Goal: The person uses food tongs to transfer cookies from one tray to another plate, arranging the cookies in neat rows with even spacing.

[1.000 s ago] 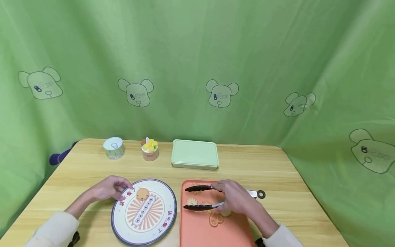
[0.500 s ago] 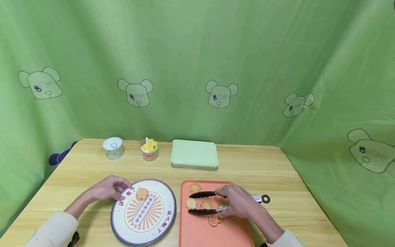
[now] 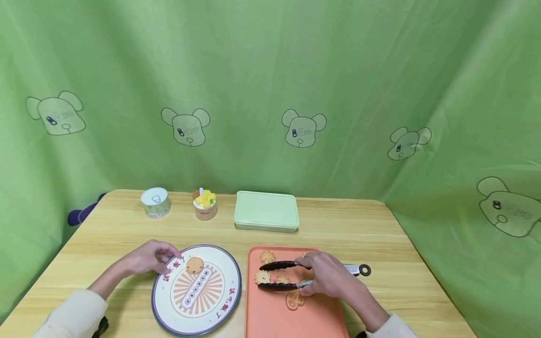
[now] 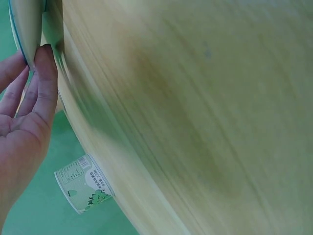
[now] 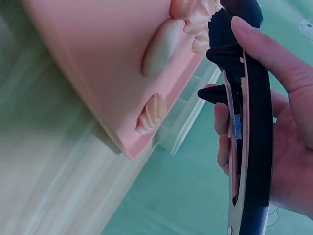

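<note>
My left hand pinches the left rim of a large white plate with a blue edge; the left wrist view shows thumb and fingers on that rim. One round brown cookie lies on the plate. In my right hand are black-tipped metal tongs, gripped around both arms. Their tips stand on either side of a round ruffled cookie on the coral tray. A swirl cookie and a pretzel-shaped cookie lie nearby, and the hand partly hides others.
Along the back of the wooden table stand a tin can, a small cup with yellow fruit-like topping and a pale green lidded box. A green curtain hangs behind and at both sides.
The tongs shifted a little right and toward me, then their tips drew closer together around the round ruffled cookie, which now looks slightly tilted. My left hand and the plate stayed put.
</note>
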A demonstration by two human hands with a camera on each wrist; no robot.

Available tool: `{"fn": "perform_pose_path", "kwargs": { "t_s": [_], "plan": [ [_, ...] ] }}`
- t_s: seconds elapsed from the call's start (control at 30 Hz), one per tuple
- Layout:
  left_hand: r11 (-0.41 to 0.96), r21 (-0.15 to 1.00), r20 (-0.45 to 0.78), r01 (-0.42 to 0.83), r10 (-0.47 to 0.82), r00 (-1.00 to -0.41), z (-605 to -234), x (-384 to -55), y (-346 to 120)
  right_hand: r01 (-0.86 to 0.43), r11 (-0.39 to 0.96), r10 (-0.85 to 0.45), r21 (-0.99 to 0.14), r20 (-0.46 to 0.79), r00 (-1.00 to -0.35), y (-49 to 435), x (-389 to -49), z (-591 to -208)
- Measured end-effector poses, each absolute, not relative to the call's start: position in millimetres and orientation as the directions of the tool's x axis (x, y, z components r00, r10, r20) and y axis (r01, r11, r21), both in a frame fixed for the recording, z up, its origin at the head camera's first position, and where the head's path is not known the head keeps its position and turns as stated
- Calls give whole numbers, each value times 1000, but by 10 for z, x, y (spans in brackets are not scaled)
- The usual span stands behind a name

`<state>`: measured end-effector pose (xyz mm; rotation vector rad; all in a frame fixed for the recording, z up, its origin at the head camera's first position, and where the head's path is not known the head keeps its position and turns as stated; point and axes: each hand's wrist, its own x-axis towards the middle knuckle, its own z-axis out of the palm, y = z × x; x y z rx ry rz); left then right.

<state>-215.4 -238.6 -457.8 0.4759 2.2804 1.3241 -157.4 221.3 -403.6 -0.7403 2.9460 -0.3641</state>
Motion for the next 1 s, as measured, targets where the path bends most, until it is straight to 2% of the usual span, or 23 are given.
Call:
{"fn": "perform_pose_path", "kwargs": {
  "t_s": [0.57, 0.83, 1.0],
  "plan": [
    [469, 880, -207, 71, 514, -832, -4590, -2152, -2394, -540, 824, -536, -169, 70, -841, 1996, -1710, -3841],
    [475, 877, -206, 76, 514, -833, -4578, -2142, -2383, -536, 817, -538, -214, 54, -841, 1783, -1789, -3823],
    [481, 874, -212, 73, 511, -833, -4563, -2145, -2369, -546, 813, -548, -205, 49, -835, 1634, -1841, -3849]
  ]
}}
